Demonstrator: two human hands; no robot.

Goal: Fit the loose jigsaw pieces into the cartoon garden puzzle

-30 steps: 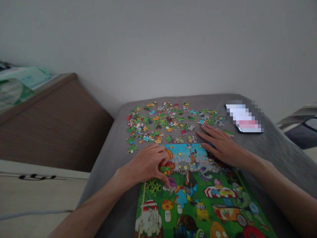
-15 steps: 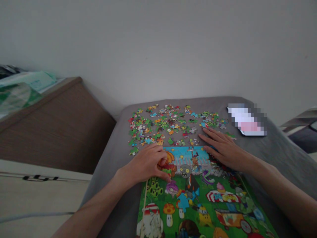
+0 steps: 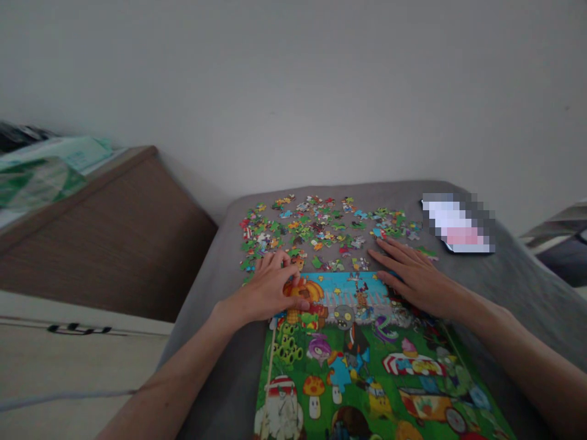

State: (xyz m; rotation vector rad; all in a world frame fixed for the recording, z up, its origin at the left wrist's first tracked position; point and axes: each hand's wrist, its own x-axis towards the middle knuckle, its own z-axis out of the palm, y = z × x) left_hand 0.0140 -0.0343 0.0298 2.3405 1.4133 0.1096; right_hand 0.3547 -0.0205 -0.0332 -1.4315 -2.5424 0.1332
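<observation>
A colourful cartoon puzzle board (image 3: 321, 360) lies before me, with zombies, mushrooms and other plants pictured on it. My left hand (image 3: 270, 284) is over its far left corner, fingers bent and thumb apart from them. Nothing shows in the gap between thumb and index finger. Flat over the board's far right corner rests my right hand (image 3: 413, 269), its fingers spread toward the loose pieces. Just past the board, many loose jigsaw pieces (image 3: 321, 232) are scattered; the left fingertips reach the nearest ones and hide some.
A phone with a blurred screen (image 3: 458, 226) lies at the right on the grey cloth surface (image 3: 206, 305). To the left stands a brown cabinet (image 3: 114, 226) with green and white bags (image 3: 46, 177) on top. A pale wall (image 3: 293, 91) rises behind.
My left hand has shifted a little away from me, its thumb moving off the purple figure toward the board's far left corner. The right hand stays put.
</observation>
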